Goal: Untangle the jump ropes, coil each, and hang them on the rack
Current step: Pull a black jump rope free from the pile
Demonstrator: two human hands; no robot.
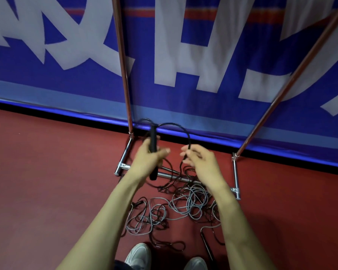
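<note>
My left hand (149,156) grips the black handles (153,139) of a black jump rope, held upright over the rack's base. Its cord (180,128) arcs from the handle tops to my right hand (198,159), which pinches it between thumb and fingers. Below my hands a tangle of grey and black ropes (185,203) lies on the red floor, partly draped over the rack's low crossbar. Another black handle (208,245) lies on the floor near my right foot.
The metal rack (236,173) stands against a blue and white banner (203,61), its two copper-coloured poles (123,61) rising out of view. My white shoes (139,254) show at the bottom edge. Red floor spreads to the left and right.
</note>
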